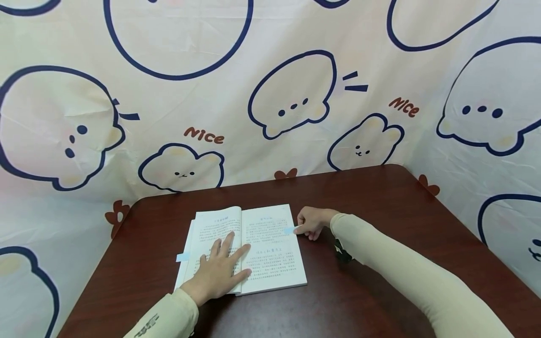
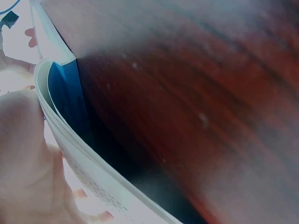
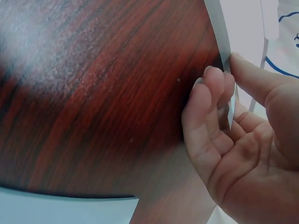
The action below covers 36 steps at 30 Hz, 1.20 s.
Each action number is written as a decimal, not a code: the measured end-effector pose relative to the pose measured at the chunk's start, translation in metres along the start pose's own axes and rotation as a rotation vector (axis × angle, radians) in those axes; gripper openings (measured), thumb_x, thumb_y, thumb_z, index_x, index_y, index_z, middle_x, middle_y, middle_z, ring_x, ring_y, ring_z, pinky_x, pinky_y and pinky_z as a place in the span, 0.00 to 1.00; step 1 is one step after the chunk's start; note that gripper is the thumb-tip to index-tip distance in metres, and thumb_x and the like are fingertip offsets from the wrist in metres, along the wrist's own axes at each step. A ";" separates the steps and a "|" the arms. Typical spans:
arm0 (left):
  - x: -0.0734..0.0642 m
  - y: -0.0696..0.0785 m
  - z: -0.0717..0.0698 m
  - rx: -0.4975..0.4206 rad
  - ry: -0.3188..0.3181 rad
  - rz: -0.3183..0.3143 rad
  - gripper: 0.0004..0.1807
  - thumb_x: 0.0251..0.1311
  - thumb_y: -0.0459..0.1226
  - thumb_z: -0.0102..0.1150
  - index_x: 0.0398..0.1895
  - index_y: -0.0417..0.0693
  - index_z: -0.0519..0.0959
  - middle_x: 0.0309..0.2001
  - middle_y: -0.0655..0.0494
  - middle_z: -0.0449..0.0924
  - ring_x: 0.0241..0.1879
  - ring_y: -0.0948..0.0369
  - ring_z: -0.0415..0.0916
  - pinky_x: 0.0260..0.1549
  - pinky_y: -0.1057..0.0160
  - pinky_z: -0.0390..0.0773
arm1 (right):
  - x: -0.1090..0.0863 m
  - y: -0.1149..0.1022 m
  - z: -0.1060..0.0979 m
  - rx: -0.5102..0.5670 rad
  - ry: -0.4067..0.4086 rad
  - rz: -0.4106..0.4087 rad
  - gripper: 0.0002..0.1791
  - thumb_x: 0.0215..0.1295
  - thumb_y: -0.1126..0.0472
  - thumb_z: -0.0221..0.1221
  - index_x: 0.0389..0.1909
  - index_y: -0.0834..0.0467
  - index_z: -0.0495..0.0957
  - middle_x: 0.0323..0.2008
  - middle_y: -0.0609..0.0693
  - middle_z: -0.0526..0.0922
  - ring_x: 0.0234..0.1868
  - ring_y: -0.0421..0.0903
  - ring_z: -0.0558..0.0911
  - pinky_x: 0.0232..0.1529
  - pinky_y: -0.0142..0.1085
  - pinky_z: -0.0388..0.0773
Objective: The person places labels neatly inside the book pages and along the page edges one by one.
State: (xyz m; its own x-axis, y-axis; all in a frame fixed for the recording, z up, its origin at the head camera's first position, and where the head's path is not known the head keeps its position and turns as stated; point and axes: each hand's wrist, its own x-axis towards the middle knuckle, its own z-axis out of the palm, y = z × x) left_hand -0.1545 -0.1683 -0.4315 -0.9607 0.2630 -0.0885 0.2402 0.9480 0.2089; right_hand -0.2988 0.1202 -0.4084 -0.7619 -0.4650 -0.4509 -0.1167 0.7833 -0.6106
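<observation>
An open book (image 1: 270, 263) with printed text lies on the table, its spine near the middle. My left hand (image 1: 217, 272) rests on the left page with fingers spread, thumb and index reaching over the gutter onto the right page. In the left wrist view, that side's pages (image 2: 107, 172) bow up beside a blue cover (image 2: 70, 93). At the book's right edge my right hand (image 1: 314, 223) pinches a pale blue sticky tab (image 1: 289, 230) that overlaps the right page. The right wrist view has the thumb at the page edge and the other fingers curled below it.
Another light blue tab (image 1: 182, 257) sticks out from the book's left edge. The dark reddish-brown wooden table (image 1: 363, 197) has rounded far corners. Behind and beside it hangs a white cloth (image 1: 291, 28) printed with cartoon animals. Both arms wear pale sleeves (image 1: 393, 263).
</observation>
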 end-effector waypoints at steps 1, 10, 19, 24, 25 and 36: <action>0.000 0.000 0.000 -0.001 0.000 0.000 0.36 0.67 0.60 0.55 0.76 0.62 0.65 0.81 0.40 0.45 0.76 0.30 0.48 0.55 0.16 0.59 | 0.000 0.000 0.000 -0.002 0.000 -0.002 0.19 0.71 0.59 0.62 0.20 0.55 0.69 0.17 0.47 0.74 0.17 0.38 0.77 0.26 0.32 0.83; -0.001 0.000 0.000 0.010 0.015 0.010 0.35 0.68 0.60 0.54 0.76 0.62 0.65 0.81 0.40 0.46 0.76 0.30 0.49 0.56 0.17 0.59 | 0.004 0.003 0.000 -0.016 0.017 -0.007 0.20 0.71 0.58 0.63 0.19 0.54 0.68 0.17 0.46 0.73 0.17 0.39 0.77 0.25 0.31 0.82; -0.002 0.000 0.000 0.099 0.086 0.043 0.34 0.68 0.61 0.53 0.74 0.61 0.67 0.80 0.41 0.51 0.75 0.32 0.53 0.56 0.20 0.63 | 0.005 0.003 0.001 -0.026 0.029 -0.013 0.20 0.71 0.57 0.63 0.19 0.54 0.70 0.17 0.46 0.74 0.17 0.39 0.78 0.25 0.31 0.82; -0.002 0.001 0.001 0.172 0.146 0.061 0.33 0.67 0.61 0.53 0.72 0.61 0.70 0.78 0.42 0.56 0.74 0.34 0.57 0.56 0.24 0.68 | 0.005 0.003 0.000 -0.037 0.035 -0.021 0.20 0.71 0.57 0.62 0.19 0.54 0.70 0.17 0.46 0.74 0.17 0.39 0.78 0.25 0.31 0.82; -0.003 0.001 0.001 0.188 0.158 0.062 0.33 0.67 0.62 0.53 0.71 0.61 0.71 0.78 0.42 0.57 0.73 0.34 0.58 0.56 0.25 0.68 | 0.005 0.003 0.001 -0.039 0.035 -0.024 0.20 0.71 0.57 0.62 0.19 0.54 0.70 0.17 0.46 0.73 0.17 0.39 0.78 0.25 0.31 0.82; -0.010 0.010 0.007 0.307 0.213 0.060 0.31 0.69 0.60 0.51 0.70 0.59 0.73 0.76 0.42 0.62 0.72 0.36 0.62 0.56 0.27 0.71 | 0.003 0.008 0.009 -0.040 0.103 -0.071 0.19 0.70 0.57 0.63 0.20 0.55 0.70 0.16 0.46 0.73 0.17 0.39 0.77 0.22 0.30 0.80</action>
State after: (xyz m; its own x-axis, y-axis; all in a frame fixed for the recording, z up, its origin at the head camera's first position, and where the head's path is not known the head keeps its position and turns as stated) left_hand -0.1421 -0.1606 -0.4351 -0.9433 0.3071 0.1262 0.2964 0.9502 -0.0967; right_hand -0.2964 0.1216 -0.4204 -0.8117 -0.4768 -0.3372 -0.1965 0.7667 -0.6112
